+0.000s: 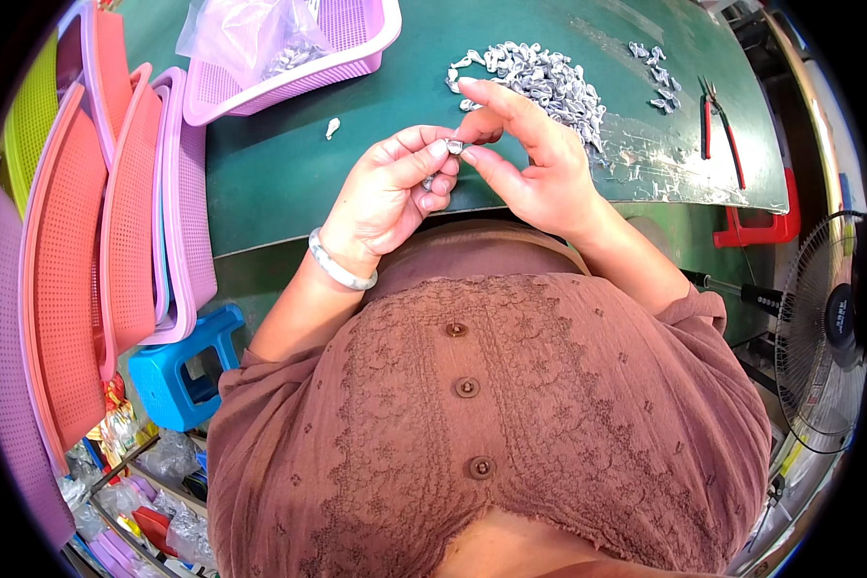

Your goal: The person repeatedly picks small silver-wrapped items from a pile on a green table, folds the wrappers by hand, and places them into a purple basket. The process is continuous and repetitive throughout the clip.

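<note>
My left hand, with a bracelet on its wrist, is closed in front of me near the table's front edge. Between its thumb and forefinger is a small silver-grey piece. Another grey bit shows among its curled fingers. The thumb and a bent finger of my right hand pinch the same small piece from the right, while another finger stretches out above. Beyond the right hand lies a heap of small grey looped pieces. One loose piece rests left of my hands.
A lilac basket with a clear bag stands at the far left of the green table. Red-handled pliers and a few pieces lie right. Stacked baskets, a blue stool and a fan flank me.
</note>
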The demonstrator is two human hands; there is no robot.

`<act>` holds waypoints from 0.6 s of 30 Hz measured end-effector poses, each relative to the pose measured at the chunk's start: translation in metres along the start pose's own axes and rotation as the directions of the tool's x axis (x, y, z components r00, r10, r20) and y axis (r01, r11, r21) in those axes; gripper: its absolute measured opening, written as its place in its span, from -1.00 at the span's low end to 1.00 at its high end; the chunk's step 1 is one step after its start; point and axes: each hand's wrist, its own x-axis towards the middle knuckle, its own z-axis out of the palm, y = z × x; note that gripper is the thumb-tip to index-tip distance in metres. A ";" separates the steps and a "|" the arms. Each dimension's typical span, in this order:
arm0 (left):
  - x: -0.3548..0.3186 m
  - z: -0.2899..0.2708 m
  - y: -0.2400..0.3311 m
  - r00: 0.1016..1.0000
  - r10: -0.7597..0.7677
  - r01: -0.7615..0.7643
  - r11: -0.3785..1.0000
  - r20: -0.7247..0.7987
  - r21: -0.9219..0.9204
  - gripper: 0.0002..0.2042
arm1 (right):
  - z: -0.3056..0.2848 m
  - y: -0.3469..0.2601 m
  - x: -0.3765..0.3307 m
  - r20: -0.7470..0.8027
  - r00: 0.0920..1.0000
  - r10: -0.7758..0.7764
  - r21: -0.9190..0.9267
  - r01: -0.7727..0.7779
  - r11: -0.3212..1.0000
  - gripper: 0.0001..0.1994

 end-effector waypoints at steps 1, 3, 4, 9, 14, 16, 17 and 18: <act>0.000 0.000 0.000 1.000 0.003 -0.003 1.000 0.002 -0.002 -0.84 | 0.000 0.000 0.000 0.000 1.000 0.002 -0.001 -0.002 1.000 -0.49; 0.000 0.000 0.000 1.000 0.009 -0.009 1.000 0.006 -0.009 -0.84 | 0.000 0.000 0.000 -0.001 1.000 0.005 -0.003 -0.005 1.000 -0.49; 0.000 0.000 0.000 1.000 0.012 -0.012 1.000 0.008 -0.015 -0.84 | 0.000 0.000 0.000 0.001 1.000 0.010 -0.002 -0.010 1.000 -0.48; -0.001 0.004 -0.001 0.991 0.128 -0.125 0.990 -0.041 0.068 -0.86 | 0.001 0.000 -0.001 0.006 1.000 0.017 -0.020 -0.017 1.000 -0.44; -0.002 0.005 -0.002 0.964 0.265 -0.245 0.926 -0.034 0.287 -0.88 | -0.006 0.010 -0.005 0.004 0.999 0.047 -0.118 -0.046 0.992 -0.41; -0.002 0.005 -0.002 0.957 0.290 -0.264 0.907 -0.031 0.327 -0.88 | -0.012 0.011 -0.006 0.010 0.998 0.069 -0.209 -0.065 0.976 -0.41; -0.002 0.005 -0.003 0.953 0.301 -0.273 0.897 -0.030 0.347 -0.88 | -0.015 0.012 -0.007 0.033 0.997 0.065 -0.281 -0.053 0.958 -0.42; -0.002 0.005 -0.003 0.953 0.299 -0.269 0.901 -0.040 0.341 -0.88 | -0.018 0.014 -0.008 0.055 0.996 0.063 -0.351 -0.040 0.936 -0.43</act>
